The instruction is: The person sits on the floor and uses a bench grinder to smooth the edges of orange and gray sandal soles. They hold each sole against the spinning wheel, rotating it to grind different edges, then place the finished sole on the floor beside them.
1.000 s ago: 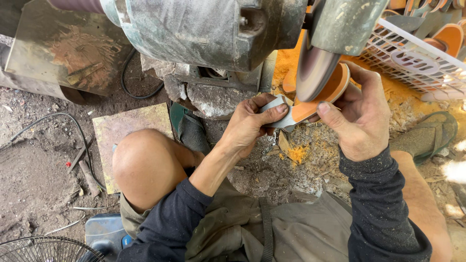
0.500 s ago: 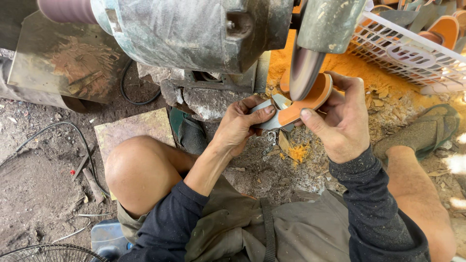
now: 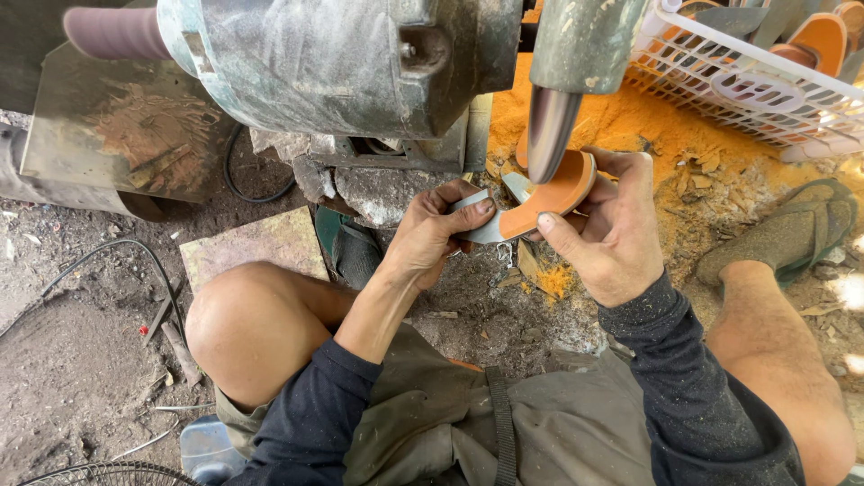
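Gripping a curved orange sole piece with grey underside (image 3: 540, 202), left hand (image 3: 430, 236) pinching its 9 o'clock end, right hand (image 3: 612, 236) closed around its 3 o'clock side, spinning grinding disc (image 3: 547, 135) touching at 12 o'clock.

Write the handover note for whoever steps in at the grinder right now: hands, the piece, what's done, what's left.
Left hand: grips the grey end of the orange sole piece.
Right hand: holds its orange end, thumb on the edge.
Piece: held up at the grinding wheel; contact not clear.
Done: orange dust lies below; more orange pieces sit in the white basket.
Left: how much edge remains cannot be told.
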